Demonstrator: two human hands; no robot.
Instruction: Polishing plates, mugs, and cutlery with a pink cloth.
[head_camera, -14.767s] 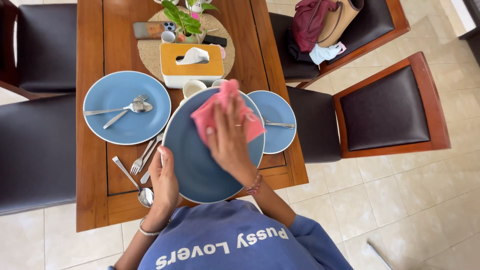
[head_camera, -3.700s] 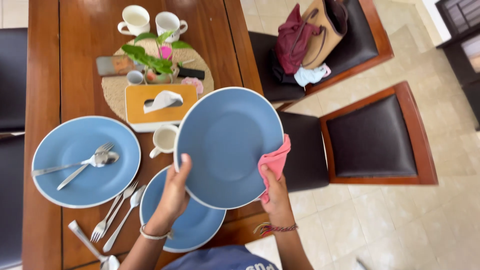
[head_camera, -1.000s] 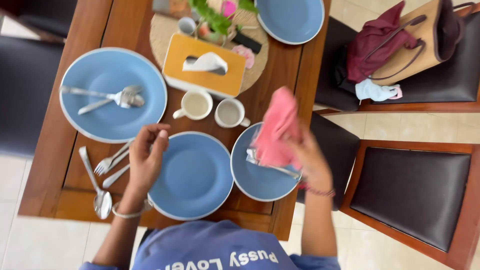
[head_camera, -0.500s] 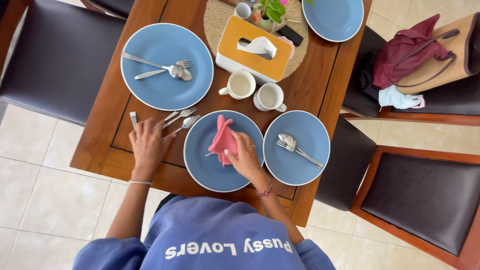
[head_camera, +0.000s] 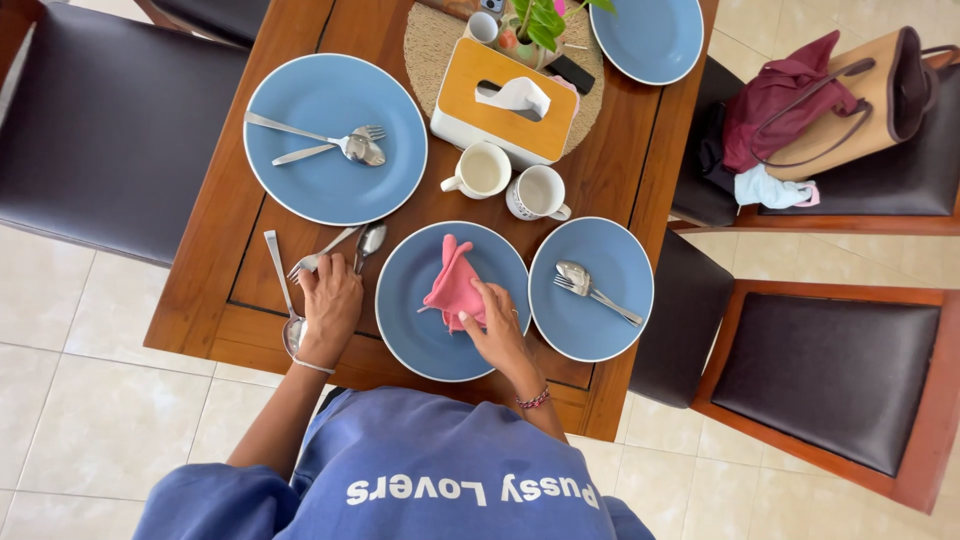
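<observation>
pale tiled floor (head_camera: 80, 400), dark padded chairs (head_camera: 110, 120) around a wooden table (head_camera: 620, 150). right hand (head_camera: 497, 325) grips a pink cloth (head_camera: 455, 290) on the near blue plate (head_camera: 420, 320). left hand (head_camera: 330, 305) rests open on cutlery (head_camera: 330, 250) beside it. tissue box (head_camera: 500, 100), two cups (head_camera: 482, 170) mid-table.

Four blue plates (head_camera: 335, 140), two cups (head_camera: 482, 171), one pink cloth (head_camera: 455, 290), perhaps seven pieces of cutlery (head_camera: 320, 141).

Blue short-sleeved top with white lettering, thin bangle on left wrist, dark beaded bracelet on right wrist
</observation>
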